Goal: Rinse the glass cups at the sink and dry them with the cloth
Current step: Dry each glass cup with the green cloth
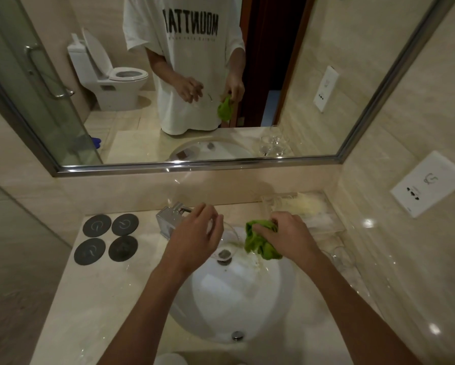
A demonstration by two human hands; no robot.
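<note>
Glass cup (227,239), clear and tipped over the white sink (221,306), gripped by the left hand (194,233) with fingers curled round its rim; whether anything is in it, I cannot tell. Right hand (287,238) clutches the bunched green cloth (260,243) just beside the cup. More glass cups (342,259) stand on the marble tabletop (102,299) at right. Four dark coasters (106,237) lie at left, markings unreadable. Mirror (194,75) shows a shirt with reversed lettering, "MOUNTTAI".

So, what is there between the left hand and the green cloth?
In the head view, the rim of the clear glass cup that the left hand holds over the sink lies before the green cloth.
</note>
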